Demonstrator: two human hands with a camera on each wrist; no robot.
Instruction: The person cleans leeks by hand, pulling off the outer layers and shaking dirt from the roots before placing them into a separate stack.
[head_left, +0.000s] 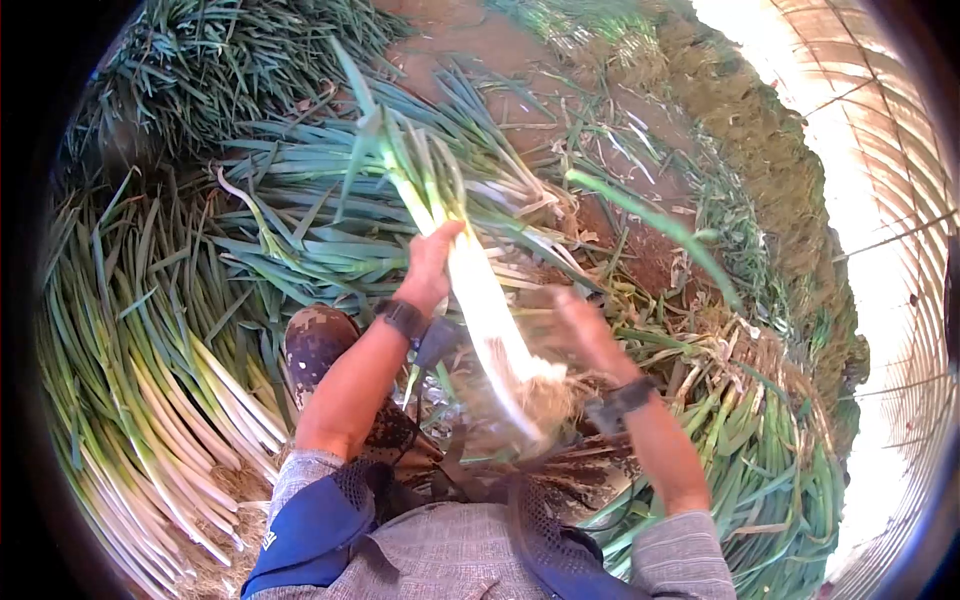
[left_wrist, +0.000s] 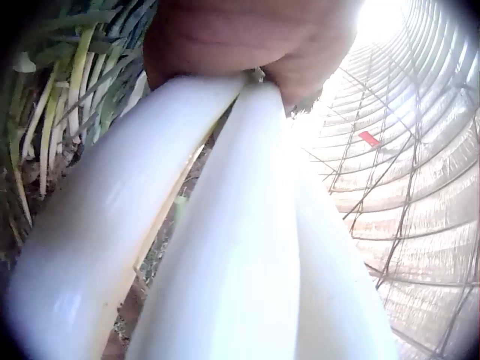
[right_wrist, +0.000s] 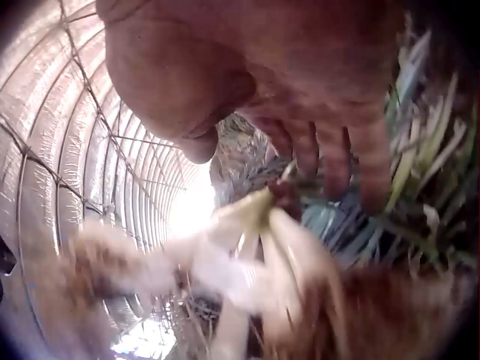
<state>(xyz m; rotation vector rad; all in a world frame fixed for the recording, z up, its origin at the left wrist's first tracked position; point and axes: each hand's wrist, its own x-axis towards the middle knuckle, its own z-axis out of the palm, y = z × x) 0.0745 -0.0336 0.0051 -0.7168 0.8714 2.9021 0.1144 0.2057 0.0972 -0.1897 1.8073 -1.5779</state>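
Observation:
A few thick green onions are held by my left hand, its fingers curled round them where white turns to green. Their leafy tops point up and away, and the roots hang low toward my body, blurred. In the left wrist view, white stalks spread out below my left hand. My right hand is blurred beside the white stalks, holding nothing. Seen from the right wrist, my right hand has its fingers loosely extended over white stalks and brown roots. A green leaf is in the air beyond it.
Onions with bare white stalks lie in rows at left. Leafy onions lie in front, with a large green heap at the far left. More onions are at right, near soil and a curved, ribbed translucent wall.

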